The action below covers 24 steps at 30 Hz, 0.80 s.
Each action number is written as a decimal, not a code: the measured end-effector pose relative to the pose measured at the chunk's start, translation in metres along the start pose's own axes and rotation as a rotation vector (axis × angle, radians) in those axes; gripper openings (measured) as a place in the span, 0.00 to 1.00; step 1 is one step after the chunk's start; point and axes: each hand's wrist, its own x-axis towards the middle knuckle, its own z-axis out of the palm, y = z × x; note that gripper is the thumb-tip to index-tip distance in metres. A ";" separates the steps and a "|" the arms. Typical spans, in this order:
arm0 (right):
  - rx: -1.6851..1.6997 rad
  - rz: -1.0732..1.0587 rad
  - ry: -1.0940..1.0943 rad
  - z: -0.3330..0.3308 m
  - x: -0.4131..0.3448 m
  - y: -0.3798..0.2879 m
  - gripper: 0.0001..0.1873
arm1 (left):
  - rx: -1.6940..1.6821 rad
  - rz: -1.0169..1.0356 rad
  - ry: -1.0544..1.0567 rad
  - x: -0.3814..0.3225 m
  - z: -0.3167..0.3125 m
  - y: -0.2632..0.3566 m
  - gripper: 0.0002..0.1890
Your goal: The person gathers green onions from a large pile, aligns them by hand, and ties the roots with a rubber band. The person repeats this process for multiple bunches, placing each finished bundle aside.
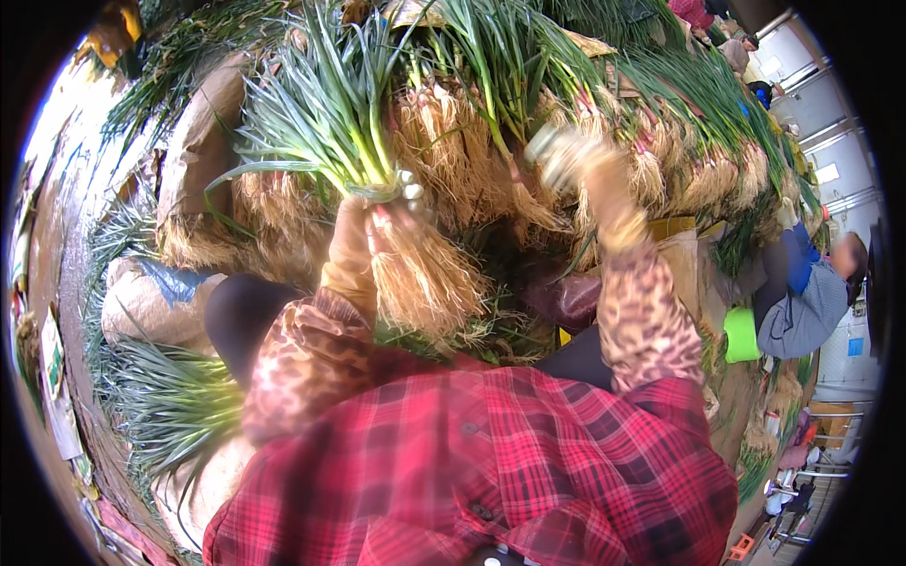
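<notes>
My left hand (361, 230) is closed around a bunch of green garlic or similar allium plants (354, 152), leaves pointing up and away, long pale roots hanging toward me. White fingertips of a glove show at the bunch's right side, by a band around the stems. My right hand (577, 159), blurred by motion, is raised to the right of the bunch, in front of the piled plants; whether its fingers hold anything cannot be made out. A single loose plant (515, 173) lies on the pile between the two hands, its roots toward me.
Rows of rooted plants (715, 166) stretch across the far side and right. Filled sacks (148, 304) and another leafy bundle (177, 403) lie at left. A dark red bag (566, 301) sits near my knee. A co-worker (807, 304) is at the right, beside a bright green seat (741, 335).
</notes>
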 end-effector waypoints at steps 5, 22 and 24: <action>0.366 -0.090 0.056 0.037 -0.025 0.025 0.12 | -0.026 0.058 0.223 0.001 -0.005 -0.005 0.12; -0.669 -0.214 0.179 0.067 -0.034 -0.016 0.08 | 0.141 -0.058 0.122 0.001 0.042 -0.013 0.13; -0.667 -0.271 0.100 0.087 -0.060 -0.020 0.07 | -0.006 -0.113 0.218 -0.004 0.048 -0.018 0.12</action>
